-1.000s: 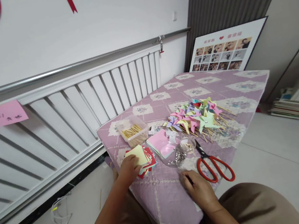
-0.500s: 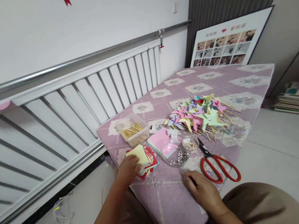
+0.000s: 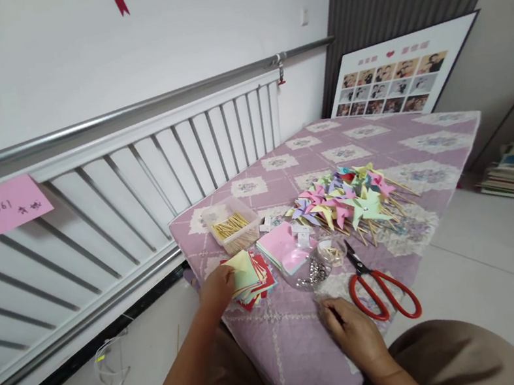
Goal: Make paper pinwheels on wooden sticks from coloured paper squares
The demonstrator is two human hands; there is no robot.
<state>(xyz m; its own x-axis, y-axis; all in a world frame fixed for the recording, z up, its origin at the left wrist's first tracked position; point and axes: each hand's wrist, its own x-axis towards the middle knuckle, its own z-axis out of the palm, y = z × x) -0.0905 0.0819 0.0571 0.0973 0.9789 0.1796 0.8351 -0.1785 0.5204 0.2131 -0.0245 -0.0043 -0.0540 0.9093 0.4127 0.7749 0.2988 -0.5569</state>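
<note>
My left hand (image 3: 219, 289) is at the left edge of a fanned pile of coloured paper squares (image 3: 261, 288). Its thumb and fingers are closed on the yellow paper square (image 3: 242, 269) on top, which looks slightly bent. My right hand (image 3: 354, 333) rests on the table's near part in a loose fist, with nothing visible in it. Just right of that hand lie red-handled scissors (image 3: 373, 285), blades pointing away. Past it are a clear dish of small metal pieces (image 3: 315, 272) and a small clear cup of short pale pieces (image 3: 331, 251).
A plastic box of thin wooden sticks (image 3: 233, 226) stands behind the pile. Beside it lie larger pink paper sheets (image 3: 278, 242). Several paper pinwheels on sticks (image 3: 343, 200) are heaped further right on the cloth-covered table (image 3: 308, 343). A white radiator (image 3: 138, 193) runs along the left.
The left hand's fingers have drawn back from over the yellow square to its left edge. The pink note on the radiator now hangs down with its writing showing. My right hand stays in place.
</note>
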